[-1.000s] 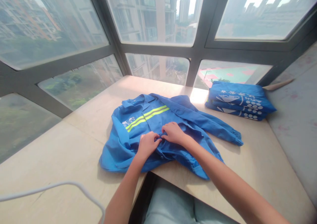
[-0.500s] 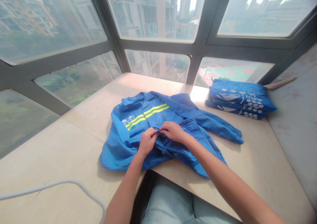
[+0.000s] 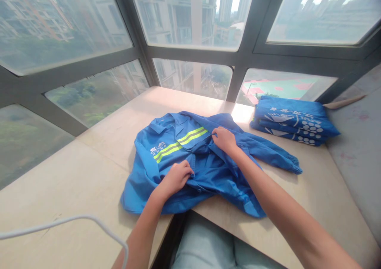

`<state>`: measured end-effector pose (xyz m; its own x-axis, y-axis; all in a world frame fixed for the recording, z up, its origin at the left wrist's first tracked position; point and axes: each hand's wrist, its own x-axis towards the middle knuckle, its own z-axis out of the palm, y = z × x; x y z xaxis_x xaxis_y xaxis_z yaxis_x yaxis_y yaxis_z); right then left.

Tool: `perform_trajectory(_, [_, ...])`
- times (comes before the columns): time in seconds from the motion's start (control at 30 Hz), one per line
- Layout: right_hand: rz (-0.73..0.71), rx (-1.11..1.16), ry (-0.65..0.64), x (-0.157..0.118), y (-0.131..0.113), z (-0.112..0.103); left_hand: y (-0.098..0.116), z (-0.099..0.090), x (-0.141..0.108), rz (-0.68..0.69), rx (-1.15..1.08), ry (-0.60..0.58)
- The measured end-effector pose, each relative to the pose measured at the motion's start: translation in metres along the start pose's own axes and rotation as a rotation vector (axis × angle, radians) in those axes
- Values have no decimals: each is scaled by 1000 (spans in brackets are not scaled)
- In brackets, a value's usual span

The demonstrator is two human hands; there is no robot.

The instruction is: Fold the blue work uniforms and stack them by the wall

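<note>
A blue work jacket [image 3: 149, 173] with yellow-and-grey reflective stripes lies front up on the wooden tabletop, its collar toward the window. My left hand [image 3: 178, 176] is closed on the front edge of the jacket's left-hand panel, close to a button. Pinched in the fingers of my right hand [image 3: 222, 139] is the edge of the other front panel, lifted and pulled to the right. Between the two hands the lower front gapes, showing the inside cloth. One sleeve stretches out to the right, with a gathered cuff.
Several folded blue garments [image 3: 294, 120] with white print are stacked at the back right beside the wall. A white cable [image 3: 74, 218] curves over the front left of the tabletop [image 3: 74, 181]. Grey-framed windows [image 3: 190, 54] border the back and left.
My hands have parted from the middle of the jacket front. The right one moved up and right with its panel, the left one slightly down, and the front has opened between them.
</note>
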<state>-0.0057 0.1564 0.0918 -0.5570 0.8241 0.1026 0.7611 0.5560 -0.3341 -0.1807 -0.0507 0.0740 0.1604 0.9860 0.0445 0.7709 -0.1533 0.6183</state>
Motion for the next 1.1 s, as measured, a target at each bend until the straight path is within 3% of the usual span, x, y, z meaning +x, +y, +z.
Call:
perform_trajectory(0.07, [19, -124, -59, 3, 5, -2, -7, -16, -9, -19, -121, -104])
perform_trajectory(0.13, [-79, -188, -37, 2, -1, 0, -14, -28, -10, -65, -204, -115])
perform_trajectory(0.2, [-304, -134, 1, -2, -14, 7, -19, -33, -2, -140, -164, 26])
perform_trajectory(0.27, [-553, -34, -48, -8, -29, 15, -24, -30, 11, -213, -51, 225])
perform_trajectory(0.37, [-703, -37, -173, -16, -42, 26, -24, -17, 29, -236, 87, 364])
perform_trajectory(0.47, [-635, -144, -183, -19, -44, 34, -18, -5, 37, -283, 170, 302])
perform_trajectory(0.57, [-531, -98, -190, -17, -43, 38, -16, 4, 41, -359, 217, 241])
perform_trajectory(0.73, [-367, 229, -198, -19, -48, 44, -35, 11, 51, -365, 126, 420])
perform_trajectory(0.93, [-339, 306, -240, -20, -50, 44, -51, 15, 51, -278, 37, 491])
perform_trajectory(1.1, [-283, 184, -179, -7, -52, 37, -37, 12, 47, -138, -9, 462])
